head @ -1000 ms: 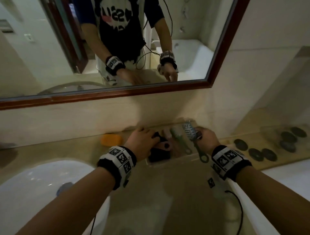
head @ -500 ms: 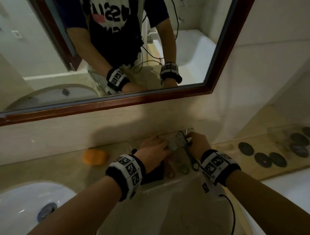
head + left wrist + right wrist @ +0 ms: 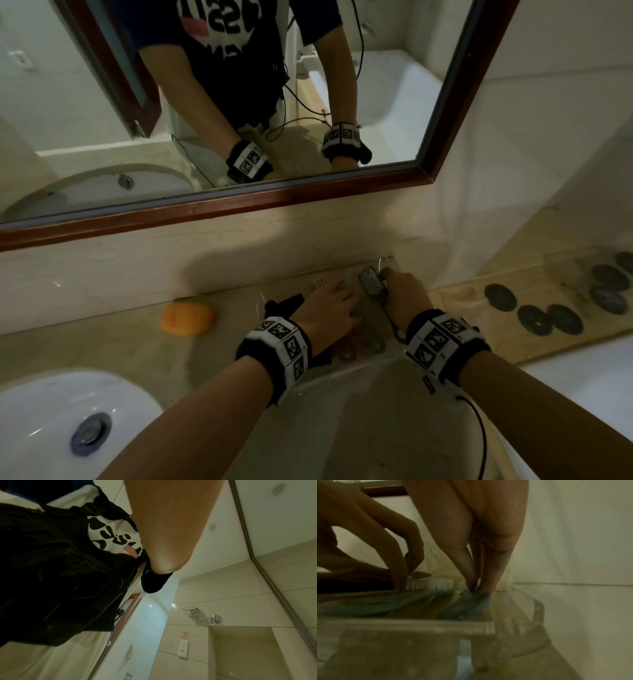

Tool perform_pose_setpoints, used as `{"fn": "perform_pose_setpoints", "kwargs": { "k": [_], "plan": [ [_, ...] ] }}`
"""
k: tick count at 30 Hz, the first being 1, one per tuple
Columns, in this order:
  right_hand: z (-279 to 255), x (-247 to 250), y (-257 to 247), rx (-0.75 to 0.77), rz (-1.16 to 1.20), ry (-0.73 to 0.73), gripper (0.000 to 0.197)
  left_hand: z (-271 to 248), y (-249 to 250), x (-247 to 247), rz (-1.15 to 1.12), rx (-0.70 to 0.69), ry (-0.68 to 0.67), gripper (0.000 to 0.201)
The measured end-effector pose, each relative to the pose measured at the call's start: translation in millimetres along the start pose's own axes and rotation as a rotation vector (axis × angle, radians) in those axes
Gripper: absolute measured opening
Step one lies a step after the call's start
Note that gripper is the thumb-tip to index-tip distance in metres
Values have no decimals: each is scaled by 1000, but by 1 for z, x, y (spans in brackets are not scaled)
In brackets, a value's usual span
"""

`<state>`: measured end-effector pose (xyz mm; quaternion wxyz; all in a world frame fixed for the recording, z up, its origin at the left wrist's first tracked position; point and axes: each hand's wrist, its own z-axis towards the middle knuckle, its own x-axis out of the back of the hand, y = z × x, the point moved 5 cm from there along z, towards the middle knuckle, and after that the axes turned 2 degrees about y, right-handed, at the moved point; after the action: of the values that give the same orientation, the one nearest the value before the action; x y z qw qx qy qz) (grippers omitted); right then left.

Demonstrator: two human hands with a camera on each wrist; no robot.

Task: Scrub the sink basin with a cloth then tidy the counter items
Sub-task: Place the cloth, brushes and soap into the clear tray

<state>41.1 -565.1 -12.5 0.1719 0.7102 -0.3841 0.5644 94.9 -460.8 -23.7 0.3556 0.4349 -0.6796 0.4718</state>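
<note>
My right hand (image 3: 385,277) pinches the head of a blue-grey brush (image 3: 371,284) and holds it down in a clear tray (image 3: 394,262) against the wall. The right wrist view shows those fingertips (image 3: 471,586) on the blue brush (image 3: 474,601). My left hand (image 3: 330,301) lies over the other brushes in the tray, with its fingers (image 3: 400,584) touching a green brush with white bristles (image 3: 429,584). A black cloth (image 3: 284,303) lies partly under the left wrist. The left wrist view shows neither hand's fingers. The white sink basin (image 3: 51,404) sits at lower left.
An orange soap-like bar (image 3: 187,318) lies on the counter left of the tray. Several dark round discs (image 3: 534,318) rest on a wooden board to the right. A framed mirror (image 3: 239,202) hangs above the counter's back wall. A drain (image 3: 89,435) marks the sink bottom.
My right hand has lowered the blue brush from a raised, tilted hold into the tray by the wall. My left hand has slid forward over the other brushes.
</note>
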Motion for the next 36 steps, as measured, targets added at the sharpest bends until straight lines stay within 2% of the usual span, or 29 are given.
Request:
{"fn": "perform_pose_setpoints", "kwargs": {
  "k": [2, 6, 9, 14, 17, 19, 21, 23, 26, 29, 30, 33, 36],
  "plan": [
    [-1, -1, 2, -8, -13, -9, 32, -4, 1, 7, -7, -8, 23, 31],
    [-2, -4, 5, -4, -14, -11, 32, 2, -1, 6, -61, 64, 210, 27],
    [0, -7, 8, 4, -16, -14, 33, 5, 1, 8, -41, 72, 258, 23],
    [1, -9, 8, 12, -16, -16, 33, 2, -2, 6, -69, 134, 231, 26],
    [-1, -7, 10, 7, -18, -14, 33, -3, -4, 5, -109, 164, 105, 38],
    [-4, -3, 8, 8, -18, 5, 32, -12, -10, 4, -124, 202, 72, 44],
    [-6, 2, 8, -4, -12, 23, 30, -17, -16, 9, -161, 268, 165, 44],
    [-15, 8, 4, -8, -11, 59, 30, -33, -21, 18, -212, 329, 217, 42],
    [-34, 18, -3, -16, -20, 104, 33, -56, -23, 20, -221, 382, 152, 46],
    [-58, 25, -17, -10, -25, 112, 35, -90, -21, 33, -284, 397, 227, 44],
    [-68, 27, -24, -3, -29, 125, 34, -103, -21, 38, -288, 408, 241, 41],
    [-102, 33, -52, 29, -50, 189, 36, -147, -19, 35, -304, 482, 165, 37],
    [-138, 37, -89, 77, -50, 239, 38, -201, -21, 34, -343, 585, 223, 37]
  ]
}}
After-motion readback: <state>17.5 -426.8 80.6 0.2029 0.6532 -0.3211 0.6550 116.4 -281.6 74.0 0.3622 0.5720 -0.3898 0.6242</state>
